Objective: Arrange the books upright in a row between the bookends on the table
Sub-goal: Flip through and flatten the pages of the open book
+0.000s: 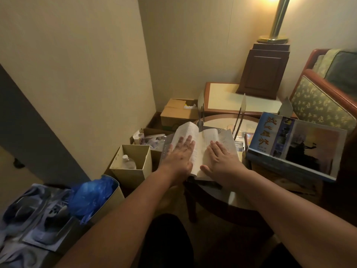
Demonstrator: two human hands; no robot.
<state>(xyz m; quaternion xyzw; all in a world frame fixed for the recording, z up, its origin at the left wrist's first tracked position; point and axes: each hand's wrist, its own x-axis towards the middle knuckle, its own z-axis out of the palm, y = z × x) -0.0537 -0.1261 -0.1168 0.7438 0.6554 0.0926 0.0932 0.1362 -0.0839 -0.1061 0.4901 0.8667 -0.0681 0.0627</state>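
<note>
Both forearms reach forward: my left hand (181,151) and right hand (222,159) lie spread flat, palms pressing the pages of the thick open paperback book (201,144) on the round glass-topped wooden table (222,202). It looks moderately heavy, with floppy covers; I would close it, then clasp both covers. Thin metal bookends (240,115) stand beyond.

lived-in room: brass floor lamp (278,18), upholstered armchair (318,101), cardboard boxes (178,111).

books (199,144): 2 | bookends (240,111): 3 | hands (181,153): 2
</note>
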